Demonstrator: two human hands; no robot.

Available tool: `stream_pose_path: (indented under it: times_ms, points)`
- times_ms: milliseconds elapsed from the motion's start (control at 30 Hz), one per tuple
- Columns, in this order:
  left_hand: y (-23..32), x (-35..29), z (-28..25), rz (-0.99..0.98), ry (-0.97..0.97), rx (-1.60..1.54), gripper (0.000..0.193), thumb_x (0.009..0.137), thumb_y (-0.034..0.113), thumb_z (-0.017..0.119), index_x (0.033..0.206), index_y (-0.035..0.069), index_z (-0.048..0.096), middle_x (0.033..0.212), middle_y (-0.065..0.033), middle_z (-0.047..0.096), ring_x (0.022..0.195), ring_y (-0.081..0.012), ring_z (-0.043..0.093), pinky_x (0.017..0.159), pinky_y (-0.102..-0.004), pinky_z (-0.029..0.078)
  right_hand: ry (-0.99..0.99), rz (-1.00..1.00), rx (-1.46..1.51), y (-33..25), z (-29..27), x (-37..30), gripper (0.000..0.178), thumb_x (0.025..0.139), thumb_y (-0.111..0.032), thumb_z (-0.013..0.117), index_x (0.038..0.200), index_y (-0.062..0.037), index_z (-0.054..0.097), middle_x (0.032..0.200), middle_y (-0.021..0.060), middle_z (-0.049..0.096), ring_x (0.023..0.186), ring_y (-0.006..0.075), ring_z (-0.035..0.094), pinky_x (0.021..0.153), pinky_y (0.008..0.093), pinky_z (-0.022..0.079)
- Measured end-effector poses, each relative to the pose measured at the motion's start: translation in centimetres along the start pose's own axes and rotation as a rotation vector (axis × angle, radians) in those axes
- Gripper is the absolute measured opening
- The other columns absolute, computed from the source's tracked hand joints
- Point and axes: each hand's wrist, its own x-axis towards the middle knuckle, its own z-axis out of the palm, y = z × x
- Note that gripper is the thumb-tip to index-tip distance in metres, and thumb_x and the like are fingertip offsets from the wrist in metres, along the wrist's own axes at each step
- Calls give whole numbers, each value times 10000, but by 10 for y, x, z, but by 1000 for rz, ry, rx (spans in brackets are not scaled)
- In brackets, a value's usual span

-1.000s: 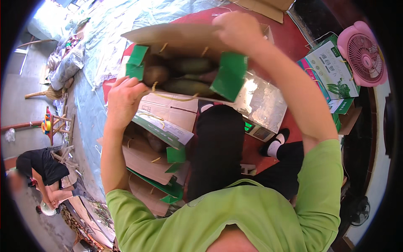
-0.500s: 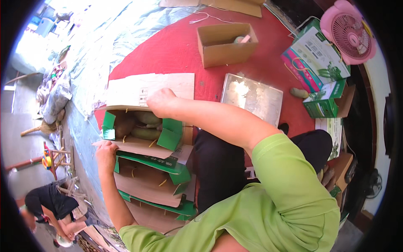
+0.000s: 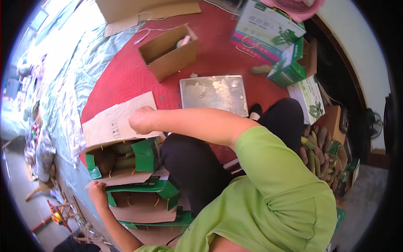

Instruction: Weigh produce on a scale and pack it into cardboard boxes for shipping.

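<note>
An open carton (image 3: 95, 164) with green end flaps holds several long green and brown tubers (image 3: 124, 162), partly in shadow. My left hand (image 3: 97, 192) is closed at the left corner of its near cardboard flap (image 3: 121, 179). Over the raised far flap (image 3: 107, 126), toward its right side, my right hand (image 3: 142, 120) is curled closed. Its fingertips are hidden, so whatever it holds is not visible. More open cartons (image 3: 145, 208) with green edges stand in a row nearer to me, along my left side.
A brown box (image 3: 172, 59) and a worn metal tray (image 3: 214, 94) lie on the red floor covering (image 3: 126, 75). To the right are printed cartons (image 3: 268, 29), a pink fan (image 3: 300, 6) and piled tubers (image 3: 319, 153). Bluish plastic sheeting (image 3: 63, 84) spreads at left.
The whole view has turned to the right, showing more of the tuber pile there. Both hands stay at the same carton's flaps, and the tubers inside look unmoved.
</note>
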Motion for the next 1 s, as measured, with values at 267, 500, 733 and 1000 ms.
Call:
stream_pose_path:
  times_ms: [267, 500, 733, 1000]
  points:
    - [-6, -9, 21, -42, -33, 49, 133, 785, 165, 629, 752, 80, 727, 794, -147, 621, 800, -361, 606, 712, -449, 486, 149, 94, 183, 62, -19, -79, 152, 778, -242, 699, 892, -151, 739, 931, 111, 703, 933, 298, 661, 794, 425, 513]
    - [-2, 3, 6, -65, -158, 64, 162, 818, 86, 609, 906, 20, 728, 886, -205, 672, 837, -355, 640, 762, -451, 493, 514, 46, 56, 91, -80, -191, 180, 764, -246, 716, 886, -114, 706, 873, 112, 693, 892, 304, 660, 744, 435, 504]
    - [125, 29, -101, 154, -41, -283, 348, 865, 200, 607, 1163, 26, 651, 1046, -232, 667, 943, -390, 630, 841, -450, 487, 895, 310, 108, 112, -88, -341, 206, 791, -257, 678, 936, -111, 688, 918, 103, 682, 926, 298, 646, 744, 435, 499]
    - [240, 55, -131, 405, 190, -448, 207, 855, 61, 597, 1025, -9, 692, 907, -180, 658, 857, -336, 627, 783, -422, 484, 1142, 1024, -454, 107, -14, -524, 545, 705, -291, 790, 1178, -156, 555, 1296, 88, 501, 1236, 296, 444, 912, 510, 395]
